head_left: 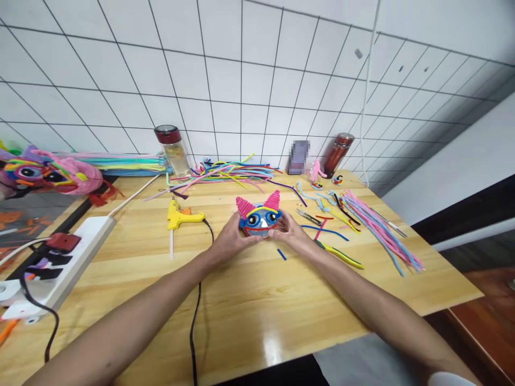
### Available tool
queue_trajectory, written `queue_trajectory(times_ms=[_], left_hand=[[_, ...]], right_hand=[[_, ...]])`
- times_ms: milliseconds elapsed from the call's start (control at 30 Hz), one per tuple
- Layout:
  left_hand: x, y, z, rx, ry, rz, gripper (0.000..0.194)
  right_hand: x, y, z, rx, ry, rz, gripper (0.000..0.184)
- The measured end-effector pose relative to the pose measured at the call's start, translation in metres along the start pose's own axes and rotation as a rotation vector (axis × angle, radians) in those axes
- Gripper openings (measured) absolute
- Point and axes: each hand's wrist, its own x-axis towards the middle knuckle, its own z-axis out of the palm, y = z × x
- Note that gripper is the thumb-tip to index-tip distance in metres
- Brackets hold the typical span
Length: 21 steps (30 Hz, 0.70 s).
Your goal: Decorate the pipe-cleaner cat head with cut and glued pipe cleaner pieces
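Between my two hands, just above the wooden table (241, 311), is a pipe-cleaner animal head (261, 221) with pink pointed ears, blue-ringed eyes, a yellow brow and a red mouth line. My left hand (232, 238) grips its left side, and my right hand (290, 231) grips its right side with the thumb near the lower edge. A short blue pipe-cleaner piece (281, 254) lies below the head. Left of my left hand rests a yellow glue gun (183, 216) with a glue stick in it. Small scissors (309, 217) and green-and-yellow pliers (341, 254) lie to the right.
At the left are a white power strip (82, 262) and a finished-looking pink figure (76, 179). Bundles of pipe cleaners (237, 172) lie along the wall, with another bundle (378, 230) at right. A glass bottle (173, 150), a phone (299, 158) and a red flask (338, 155) stand behind.
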Motion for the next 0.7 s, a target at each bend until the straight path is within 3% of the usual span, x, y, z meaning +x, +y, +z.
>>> queue_trajectory(times_ms=[167,300,700], left_hand=[[0.000,0.003,0.000,0.019,-0.006,-0.012,0.071],[0.000,0.006,-0.001,0.066,-0.036,-0.001,0.066],[0.001,-0.003,-0.001,0.102,-0.024,-0.033,0.076]], right_hand=[[-0.004,0.000,0.000,0.094,-0.010,-0.023,0.077],[-0.010,0.000,-0.006,0.062,0.014,-0.026,0.070],[-0.015,-0.002,-0.005,-0.219,0.094,-0.089,0.056]])
